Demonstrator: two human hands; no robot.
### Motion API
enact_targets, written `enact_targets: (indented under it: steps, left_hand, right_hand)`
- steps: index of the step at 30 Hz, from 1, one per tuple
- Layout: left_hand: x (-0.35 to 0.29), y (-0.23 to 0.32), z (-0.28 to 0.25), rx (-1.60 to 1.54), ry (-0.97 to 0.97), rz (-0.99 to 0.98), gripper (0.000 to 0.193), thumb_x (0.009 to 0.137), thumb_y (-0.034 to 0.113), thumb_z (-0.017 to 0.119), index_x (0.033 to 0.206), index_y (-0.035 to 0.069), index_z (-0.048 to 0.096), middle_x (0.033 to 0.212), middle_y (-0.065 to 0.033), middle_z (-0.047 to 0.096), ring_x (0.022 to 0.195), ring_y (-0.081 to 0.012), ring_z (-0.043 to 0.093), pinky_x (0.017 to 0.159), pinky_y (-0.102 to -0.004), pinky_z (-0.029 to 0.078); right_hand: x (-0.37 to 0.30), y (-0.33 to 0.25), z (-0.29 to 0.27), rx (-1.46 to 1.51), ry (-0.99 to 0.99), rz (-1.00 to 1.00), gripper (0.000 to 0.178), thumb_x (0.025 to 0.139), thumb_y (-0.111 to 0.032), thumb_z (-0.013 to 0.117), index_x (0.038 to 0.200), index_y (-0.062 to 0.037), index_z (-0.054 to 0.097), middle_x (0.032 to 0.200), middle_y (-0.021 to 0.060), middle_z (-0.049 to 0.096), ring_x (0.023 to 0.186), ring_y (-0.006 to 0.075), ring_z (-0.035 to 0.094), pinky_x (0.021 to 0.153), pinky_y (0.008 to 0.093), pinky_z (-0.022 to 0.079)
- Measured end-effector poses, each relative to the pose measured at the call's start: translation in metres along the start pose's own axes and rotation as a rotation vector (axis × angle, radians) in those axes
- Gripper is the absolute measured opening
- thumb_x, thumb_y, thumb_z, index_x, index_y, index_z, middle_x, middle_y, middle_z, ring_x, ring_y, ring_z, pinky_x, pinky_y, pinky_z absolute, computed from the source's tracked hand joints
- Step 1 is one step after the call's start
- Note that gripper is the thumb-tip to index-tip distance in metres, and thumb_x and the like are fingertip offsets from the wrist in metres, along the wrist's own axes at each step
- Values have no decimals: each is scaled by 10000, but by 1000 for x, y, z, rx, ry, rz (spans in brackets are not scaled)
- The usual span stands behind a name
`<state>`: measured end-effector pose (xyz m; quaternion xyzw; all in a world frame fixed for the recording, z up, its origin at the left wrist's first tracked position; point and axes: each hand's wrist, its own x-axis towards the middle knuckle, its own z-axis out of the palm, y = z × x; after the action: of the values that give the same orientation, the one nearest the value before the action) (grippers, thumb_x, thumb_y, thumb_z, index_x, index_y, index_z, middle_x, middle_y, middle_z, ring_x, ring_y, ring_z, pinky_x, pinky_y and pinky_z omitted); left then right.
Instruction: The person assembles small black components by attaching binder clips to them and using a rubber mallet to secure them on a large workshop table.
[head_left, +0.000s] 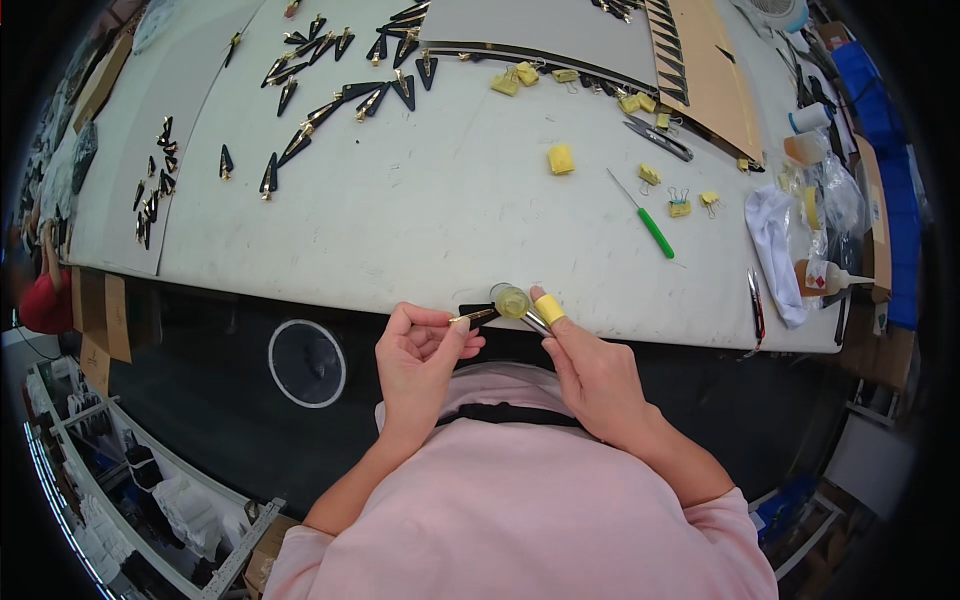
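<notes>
Your left hand [425, 345] fingers pinch a gold-tipped black piece [472, 316] at a glue pot [511, 301], your right hand [590, 370] fingers grip tweezers [536, 322]; many finished pieces [340, 70] lie far left on the worktop [420, 210].

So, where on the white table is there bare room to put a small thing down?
The widest bare patch of the white table lies between the black triangular pieces at the far left, the yellow block and the near edge by the left hand. The right end, around the white cloth and yellow binder clips, is crowded.
</notes>
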<state>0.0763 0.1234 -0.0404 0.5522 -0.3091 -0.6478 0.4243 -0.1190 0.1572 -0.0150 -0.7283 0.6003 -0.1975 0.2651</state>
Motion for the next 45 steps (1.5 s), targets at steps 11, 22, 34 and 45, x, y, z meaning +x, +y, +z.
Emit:
enact_targets:
  steps: [11,22,34,45]
  left_hand:
    - [-1,7,2,-6,-17,55,139,892,-12,620,946,-11,491,874,-163,660,774,-188,692,700,-262,582]
    - [-13,22,-4,176,-196,250,298,883,-12,620,1162,-18,516,996,-108,666,918,-142,642,805,-269,528]
    - [-8,0,-18,-68,-85,-245,156,908,68,630,1029,-25,662,892,-73,679,777,-124,647,743,-238,536]
    - [1,-3,-11,-40,-87,-193,111,906,83,631,903,-27,618,827,-132,680,717,-183,683,681,-275,562]
  right_hand:
    - [1,6,-12,410,29,217,302,957,-126,546,1232,-1,548,680,60,524,533,146,478,508,288,387]
    - [46,-16,-17,1053,-46,383,181,883,-164,680,897,-4,596,719,4,596,645,35,512,578,220,418]
    - [44,-12,-7,647,-140,110,177,936,-155,561,987,-20,459,598,93,499,503,193,494,495,309,376]
    - [16,-10,-2,126,-42,-61,298,941,-122,532,1225,-32,530,751,115,559,565,293,554,492,371,440]
